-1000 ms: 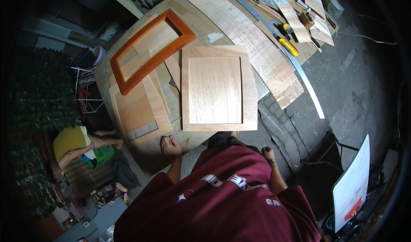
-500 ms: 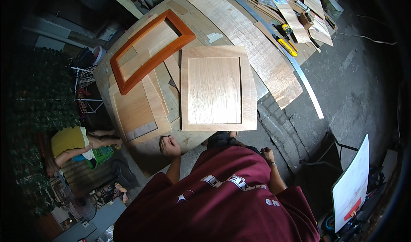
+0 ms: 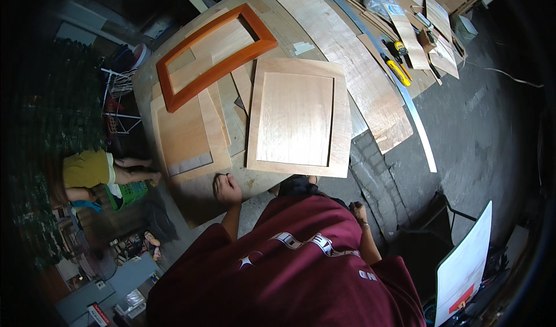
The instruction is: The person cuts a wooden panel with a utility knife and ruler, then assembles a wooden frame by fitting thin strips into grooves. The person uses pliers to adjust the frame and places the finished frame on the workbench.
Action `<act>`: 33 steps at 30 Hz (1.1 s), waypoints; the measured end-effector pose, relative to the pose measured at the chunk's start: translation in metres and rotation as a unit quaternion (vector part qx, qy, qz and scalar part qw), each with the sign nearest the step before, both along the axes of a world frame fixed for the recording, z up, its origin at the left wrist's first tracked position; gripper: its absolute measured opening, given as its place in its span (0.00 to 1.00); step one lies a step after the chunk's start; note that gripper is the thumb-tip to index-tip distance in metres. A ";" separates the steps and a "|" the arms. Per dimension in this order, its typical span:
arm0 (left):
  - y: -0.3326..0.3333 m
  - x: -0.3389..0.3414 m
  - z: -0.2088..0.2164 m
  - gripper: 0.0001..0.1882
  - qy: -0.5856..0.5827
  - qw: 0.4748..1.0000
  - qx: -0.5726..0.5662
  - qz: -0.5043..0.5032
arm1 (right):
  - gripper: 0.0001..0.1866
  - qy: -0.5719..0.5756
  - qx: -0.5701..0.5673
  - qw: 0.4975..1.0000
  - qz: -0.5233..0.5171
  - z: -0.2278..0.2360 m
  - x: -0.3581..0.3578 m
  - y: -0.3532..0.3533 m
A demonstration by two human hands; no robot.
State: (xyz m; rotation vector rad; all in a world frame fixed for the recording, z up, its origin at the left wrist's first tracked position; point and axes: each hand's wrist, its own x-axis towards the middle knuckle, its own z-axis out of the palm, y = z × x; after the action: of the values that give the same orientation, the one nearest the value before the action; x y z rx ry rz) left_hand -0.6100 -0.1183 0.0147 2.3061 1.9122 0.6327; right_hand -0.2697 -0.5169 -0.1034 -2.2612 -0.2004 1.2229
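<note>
A workshop with a grey concrete floor (image 3: 480, 124) surrounds a round wooden desk (image 3: 202, 197) covered in panels and veneer sheets. Nearest the camera is the person's dark red shirt (image 3: 289, 275), with both forearms reaching out from it. The left hand (image 3: 226, 189) rests on the near edge of the desk with its fingers curled together, gripping nothing that can be seen. The right hand (image 3: 358, 212) hangs off the desk to the right, over the floor; whether its fingers are apart or closed cannot be told.

Just beyond the left hand, slightly to its right, lies a pale rectangular wooden cabinet door with a raised frame (image 3: 300, 117), flat on the desk and not touched by either hand. To its left sits a light brown flat plywood panel (image 3: 182, 133), and behind that an orange-stained wooden frame with an open middle (image 3: 215, 55). Farther right, a long sheet of light wood veneer (image 3: 353, 66) runs diagonally, beside a long thin metal strip (image 3: 405, 104). A yellow utility knife (image 3: 399, 72) lies near the far scraps.
</note>
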 end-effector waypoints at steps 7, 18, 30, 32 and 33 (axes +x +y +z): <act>0.000 0.004 0.004 0.14 -0.010 0.999 0.048 -0.014 | 0.23 0.005 -0.005 0.999 0.050 0.000 0.016 0.007; 0.003 0.000 0.009 0.13 -0.015 1.000 0.015 -0.010 | 0.29 -0.036 0.082 0.990 0.113 -0.013 0.026 0.050; 0.007 0.050 -0.002 0.18 -0.244 0.958 -0.142 -0.048 | 0.22 0.217 0.322 0.895 -0.222 0.087 0.024 0.149; 0.016 0.052 -0.013 0.17 -0.242 0.951 -0.178 -0.072 | 0.14 0.213 0.342 0.885 -0.234 0.091 0.024 0.161; 0.019 0.052 -0.016 0.16 -0.259 0.938 -0.218 -0.078 | 0.14 0.196 0.349 0.888 -0.225 0.095 0.022 0.165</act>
State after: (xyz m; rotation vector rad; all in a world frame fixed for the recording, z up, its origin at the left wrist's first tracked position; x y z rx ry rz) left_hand -0.5575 -0.0989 -0.0012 1.7686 1.4348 0.6370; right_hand -0.2474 -0.3523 -0.0082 -1.3115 0.0423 1.0893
